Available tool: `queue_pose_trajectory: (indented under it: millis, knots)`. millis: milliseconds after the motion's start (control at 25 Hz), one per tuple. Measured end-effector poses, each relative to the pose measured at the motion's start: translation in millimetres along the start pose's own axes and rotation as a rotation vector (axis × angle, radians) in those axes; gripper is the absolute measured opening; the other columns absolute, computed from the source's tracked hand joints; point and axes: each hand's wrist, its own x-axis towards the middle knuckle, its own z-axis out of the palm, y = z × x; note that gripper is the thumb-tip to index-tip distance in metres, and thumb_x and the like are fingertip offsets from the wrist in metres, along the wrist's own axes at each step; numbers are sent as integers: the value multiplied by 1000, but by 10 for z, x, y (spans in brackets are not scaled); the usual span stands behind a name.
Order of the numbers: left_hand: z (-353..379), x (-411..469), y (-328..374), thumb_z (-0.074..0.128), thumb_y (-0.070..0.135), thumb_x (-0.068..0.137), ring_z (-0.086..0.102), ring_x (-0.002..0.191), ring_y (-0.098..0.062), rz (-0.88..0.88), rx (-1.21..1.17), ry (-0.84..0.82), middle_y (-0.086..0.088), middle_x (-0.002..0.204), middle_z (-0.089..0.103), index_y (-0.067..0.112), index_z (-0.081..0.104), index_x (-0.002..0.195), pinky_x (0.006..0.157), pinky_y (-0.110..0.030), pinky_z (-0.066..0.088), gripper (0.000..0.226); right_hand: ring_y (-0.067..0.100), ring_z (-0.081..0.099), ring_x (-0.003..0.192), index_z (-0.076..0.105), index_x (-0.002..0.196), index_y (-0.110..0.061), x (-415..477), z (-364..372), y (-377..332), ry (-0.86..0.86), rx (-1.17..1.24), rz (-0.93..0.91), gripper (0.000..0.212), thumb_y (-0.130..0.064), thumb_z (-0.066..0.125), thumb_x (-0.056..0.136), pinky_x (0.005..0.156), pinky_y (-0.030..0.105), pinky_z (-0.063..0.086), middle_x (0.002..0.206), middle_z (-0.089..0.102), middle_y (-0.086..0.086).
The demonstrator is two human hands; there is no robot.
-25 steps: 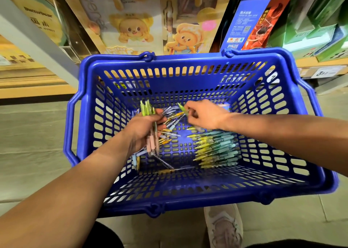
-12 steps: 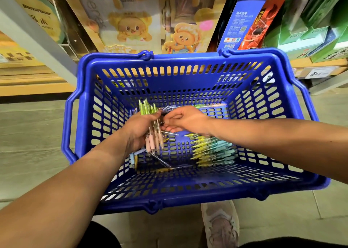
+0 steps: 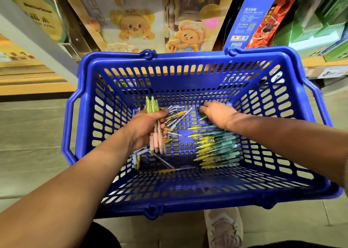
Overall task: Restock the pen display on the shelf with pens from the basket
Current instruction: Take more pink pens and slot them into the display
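Note:
A blue plastic basket (image 3: 188, 63) stands on the floor in front of me. Loose pens lie on its bottom: a neat row of yellow and teal pens (image 3: 216, 149) at the right and a mixed scatter (image 3: 175, 117) in the middle. My left hand (image 3: 145, 129) grips a bundle of pens (image 3: 157, 140) with pink grips and green tops, held upright over the basket floor. My right hand (image 3: 216, 114) reaches down at the far right of the floor, fingers curled over a green pen (image 3: 203, 117). Its fingertips are hidden.
Shelves with cartoon-bear display cards (image 3: 135, 27) and blue, red and green boxes (image 3: 263, 21) rise right behind the basket. A grey shelf post (image 3: 37, 40) slants at the left. My shoe (image 3: 224, 229) stands just below the basket's near wall.
My right hand carried a pen to the bundle in my left hand, then swung back to the far right of the basket floor. The left hand stayed put with its bundle.

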Motion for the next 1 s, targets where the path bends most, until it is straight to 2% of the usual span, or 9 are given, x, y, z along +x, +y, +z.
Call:
queue_pose_trajectory:
  millis: [120, 240, 320, 440, 560, 680, 760, 840, 1000]
  knots:
    - [-2, 6, 8, 77, 24, 85, 58, 58, -19, -11, 15, -69, -3, 66, 59, 6, 59, 105, 64, -36, 56, 32, 32, 57, 123, 48, 144, -14, 65, -31, 56, -47, -45, -62, 52, 2, 57, 95, 102, 43, 51, 137, 57, 12]
    - [-11, 13, 5, 76, 26, 81, 57, 55, -18, -4, 8, -89, -1, 64, 57, 12, 62, 97, 68, -36, 53, 25, 29, 66, 98, 61, 120, -13, 66, -116, 90, -50, 99, -123, 25, -10, 57, 95, 86, 41, 56, 116, 65, 10]
    - [-27, 5, 7, 70, 25, 90, 57, 55, -18, -4, 10, -81, -1, 64, 56, 14, 62, 94, 63, -34, 56, 14, 15, 63, 76, 60, 95, -16, 54, -169, 39, -29, 282, -163, 7, -12, 60, 89, 76, 39, 56, 89, 67, 2]
    - [-38, -31, 20, 65, 23, 95, 57, 51, -15, 4, -13, -56, 1, 61, 56, 13, 63, 93, 58, -32, 55, 10, -4, 60, 62, 64, 89, -26, 15, -281, -266, -65, 848, -31, 22, -5, 68, 82, 73, 27, 53, 67, 67, -11]
    - [-19, -68, 54, 65, 20, 96, 55, 50, -15, 41, -38, -5, 0, 60, 54, 13, 62, 89, 57, -31, 54, 10, 9, 71, 81, 69, 107, -19, -26, -351, -592, -185, 1463, 85, 29, -1, 73, 85, 78, 24, 59, 90, 76, 0]
    - [-29, -98, 86, 65, 19, 96, 53, 53, -15, 57, -83, 60, 0, 60, 53, 13, 60, 84, 57, -30, 52, 15, 11, 71, 82, 69, 113, -17, -94, -427, -695, -281, 1760, 86, 24, -12, 74, 91, 82, 23, 59, 95, 75, 2]
    - [-44, -116, 102, 63, 20, 97, 52, 54, -15, 58, -92, 89, 0, 61, 52, 13, 59, 85, 58, -30, 51, 15, 10, 69, 81, 70, 114, -14, -146, -472, -701, -294, 1857, 68, 24, -17, 72, 91, 77, 21, 59, 93, 73, 2]
    - [-48, -114, 112, 62, 21, 99, 51, 55, -15, 53, -96, 101, 0, 63, 52, 12, 58, 88, 60, -31, 50, 14, 13, 72, 87, 66, 123, -8, -180, -497, -696, -308, 1901, 77, 30, -15, 66, 94, 80, 23, 60, 99, 74, 7]
    - [-12, -129, 117, 60, 24, 100, 53, 60, -14, 39, -81, 17, 0, 70, 55, 13, 58, 95, 67, -34, 51, 12, 22, 74, 98, 58, 128, -2, -232, -507, -721, -267, 1858, 145, 26, -8, 51, 104, 85, 29, 61, 110, 73, 17]
